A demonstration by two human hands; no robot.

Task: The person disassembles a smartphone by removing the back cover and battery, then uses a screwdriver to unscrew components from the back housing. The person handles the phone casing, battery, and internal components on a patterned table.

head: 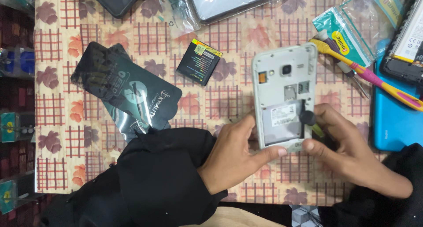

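Both hands are working on the white phone (pixel 284 101): my left hand (pixel 233 158) is closing around its near-left edge, thumb running along the bottom rim to steady it, while my right hand (pixel 348 152) is gripping a small tool with a round black knob (pixel 307 117) and pressing it against the phone's right side, beside the open battery bay. I am holding the phone just above the bench (pixel 176 99), on its right half, back facing up and camera end pointing far from me. I am judging that the tool could slip off the edge and gouge the exposed card slots or the label in the bay, since my grip on it is a fingertip pinch and the phone is braced only from the near end. The phone could also twist out of my left hand if I push sideways too hard. It is looking stripped: the back cover is off, the battery bay is empty apart from a pale sticker, and the silver frame is looking scuffed. A loose black battery (pixel 199 62) is lying to the left, a yellow-and-pink screwdriver (pixel 365 72) to the far right, and a dark antistatic bag (pixel 128 92) further left.
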